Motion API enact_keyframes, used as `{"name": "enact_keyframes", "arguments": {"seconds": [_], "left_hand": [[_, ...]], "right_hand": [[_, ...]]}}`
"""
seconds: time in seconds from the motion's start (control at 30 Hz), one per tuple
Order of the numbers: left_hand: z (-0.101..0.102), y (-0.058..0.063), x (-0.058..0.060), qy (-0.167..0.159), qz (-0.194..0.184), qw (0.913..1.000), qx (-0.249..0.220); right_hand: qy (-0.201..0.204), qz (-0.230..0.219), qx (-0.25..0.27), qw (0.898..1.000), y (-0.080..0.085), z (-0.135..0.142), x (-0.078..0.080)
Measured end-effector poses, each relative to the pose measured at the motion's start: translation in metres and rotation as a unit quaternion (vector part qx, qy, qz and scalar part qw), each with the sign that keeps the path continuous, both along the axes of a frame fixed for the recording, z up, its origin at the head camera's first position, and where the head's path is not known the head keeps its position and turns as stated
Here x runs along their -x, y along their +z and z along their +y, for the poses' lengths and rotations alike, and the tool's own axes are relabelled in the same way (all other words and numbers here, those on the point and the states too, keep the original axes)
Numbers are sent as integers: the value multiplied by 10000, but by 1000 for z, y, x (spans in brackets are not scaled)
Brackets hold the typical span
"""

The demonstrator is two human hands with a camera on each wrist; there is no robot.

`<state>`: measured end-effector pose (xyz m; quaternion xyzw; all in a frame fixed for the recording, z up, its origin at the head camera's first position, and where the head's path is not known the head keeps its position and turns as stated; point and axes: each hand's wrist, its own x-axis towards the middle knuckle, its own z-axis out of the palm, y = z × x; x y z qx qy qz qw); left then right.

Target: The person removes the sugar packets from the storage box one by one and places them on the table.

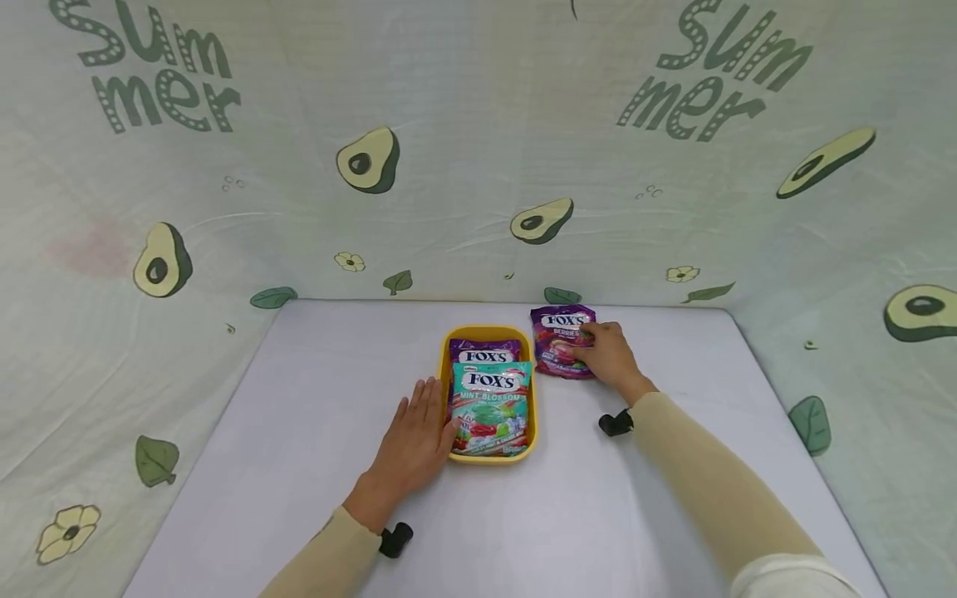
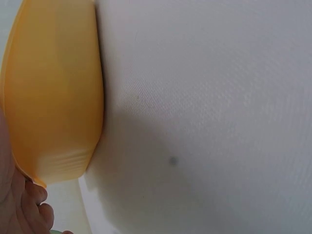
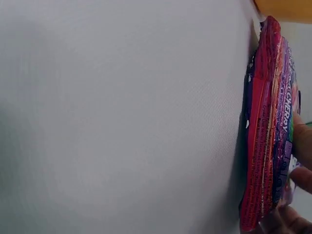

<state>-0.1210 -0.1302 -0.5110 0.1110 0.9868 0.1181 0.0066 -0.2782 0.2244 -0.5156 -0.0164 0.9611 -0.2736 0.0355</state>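
A yellow tray stands mid-table with a teal Fox's Mint Blossom candy bag leaning over a purple Fox's bag inside it. My left hand lies along the tray's left side, fingers straight, thumb over the rim. In the left wrist view, its fingertips show beside the yellow wall. To the right of the tray, my right hand grips the right edge of a purple Fox's Berries candy bag. From the right wrist view, the bag's crinkled pink side shows, fingers around its edge.
The white table ends at a hanging cloth printed with avocados and leaves at the back and sides. A small black device sits at the right wrist, another black device at the left.
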Motion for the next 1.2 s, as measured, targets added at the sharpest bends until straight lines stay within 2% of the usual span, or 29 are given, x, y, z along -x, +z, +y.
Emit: {"name": "enact_keyframes", "arguments": {"seconds": [0.17,0.3,0.43,0.53,0.6,0.7,0.8,0.93,1.07,1.2], "left_hand": [[0,2,0,-42,53,9999,116],[-2,5,1,-138,124,9989,421],[-5,8,1,-183,69,9983,555],[-5,8,1,-164,-41,9987,476],[-5,8,1,-148,-90,9991,391],[-3,7,2,-110,-93,9994,313],[-1,5,2,-93,-58,9995,305],[-1,4,2,-65,-16,9995,313],[-1,6,1,-47,-34,9996,285],[-1,6,0,-37,-27,9996,275]], "right_hand": [[-34,443,-596,9972,8,-4,-6],[213,742,-484,9958,24,-23,-16],[821,758,89,9937,38,-52,-32],[1410,668,377,9870,45,-72,-45],[1684,607,272,9835,45,-82,-52],[1938,649,-218,9786,42,-91,-58],[2026,682,-742,9741,37,-95,-61],[2121,741,-896,9703,36,-97,-65],[2197,711,-811,9696,42,-98,-71],[2175,559,-415,9736,52,-99,-80]]}}
